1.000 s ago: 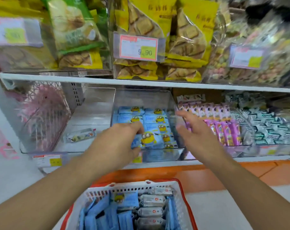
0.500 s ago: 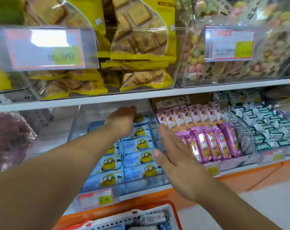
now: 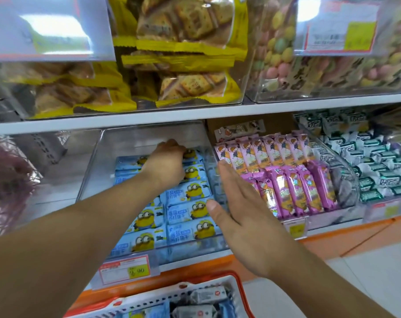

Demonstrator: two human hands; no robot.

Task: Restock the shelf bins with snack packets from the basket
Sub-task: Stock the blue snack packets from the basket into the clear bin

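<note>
Deep inside the clear bin point(image 3: 96, 161), the left hand point(image 3: 166, 164) curls onto blue packets point(image 3: 188, 210); the right hand point(image 3: 240, 216) hovers flat beside them, holding nothing.

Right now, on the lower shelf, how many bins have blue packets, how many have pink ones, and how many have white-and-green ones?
Blue packets: 1 bin
Pink packets: 1 bin
White-and-green packets: 1 bin
Total: 3 bins
</note>
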